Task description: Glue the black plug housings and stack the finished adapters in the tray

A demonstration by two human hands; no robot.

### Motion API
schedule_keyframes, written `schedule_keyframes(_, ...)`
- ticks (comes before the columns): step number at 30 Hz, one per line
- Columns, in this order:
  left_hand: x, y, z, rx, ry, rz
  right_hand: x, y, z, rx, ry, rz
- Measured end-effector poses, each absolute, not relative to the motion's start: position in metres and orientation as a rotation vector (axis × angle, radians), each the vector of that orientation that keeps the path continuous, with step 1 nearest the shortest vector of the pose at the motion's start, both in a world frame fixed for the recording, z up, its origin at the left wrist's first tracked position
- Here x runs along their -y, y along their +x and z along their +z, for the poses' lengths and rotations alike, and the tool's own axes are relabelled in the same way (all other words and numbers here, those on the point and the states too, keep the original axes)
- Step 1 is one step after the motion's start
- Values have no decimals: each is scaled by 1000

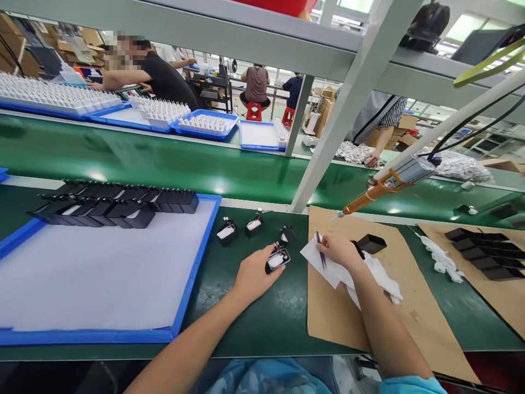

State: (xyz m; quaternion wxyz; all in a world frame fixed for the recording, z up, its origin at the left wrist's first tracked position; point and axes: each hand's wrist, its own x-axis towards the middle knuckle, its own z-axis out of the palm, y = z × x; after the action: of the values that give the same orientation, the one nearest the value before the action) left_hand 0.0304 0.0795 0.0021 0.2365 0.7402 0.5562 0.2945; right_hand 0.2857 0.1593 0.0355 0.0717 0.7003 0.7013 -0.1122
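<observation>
My left hand (pixel 255 274) is closed around a small black housing (pixel 278 259), its open top showing a white part and fine wires inside. In my right hand (pixel 339 249) is a pair of dark tweezers (pixel 320 251), points down against a white tissue (pixel 328 269) on the brown cardboard (pixel 328 317). Just beyond my left hand lies another black housing (pixel 288 235) on its side. Two similar housings, one on the left (pixel 227 232) and one beside it (pixel 254 225), sit on the green table. A black case (pixel 372 243) lies behind my right wrist.
To the left, a blue-rimmed tray (pixel 200 241) carries rows of black housings (pixel 135 213). An orange dispensing tool (pixel 369 197) hangs above the cardboard. Black cases (pixel 488 254) lie far right, near a crumpled white cloth (pixel 441 260). Several people work beyond the green belt (pixel 184 169).
</observation>
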Motion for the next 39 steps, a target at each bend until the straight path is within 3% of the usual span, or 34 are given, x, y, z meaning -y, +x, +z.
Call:
schedule_keyframes(7,-80,30,2,-1450,1969,985,-142,291,57,-2329,2179,-645)
schedule_keyframes(9,-80,31,1,-1422,1977,1075,-135,289,63,-2477,2162,-1053)
schedule_keyframes(13,-79,32,4,-1364,1986,1197,-120,275,65,-2563,1790,-2394)
schedule_keyframes(16,-78,32,7,-1337,2003,1253,-108,262,62,-2663,1598,-2725)
schedule_keyframes(29,-73,33,15,-1139,2029,1306,-85,232,46,-3203,1092,-2320)
schedule_keyframes(39,-71,33,18,-1130,1976,1260,-86,230,41,-3230,1082,-2207)
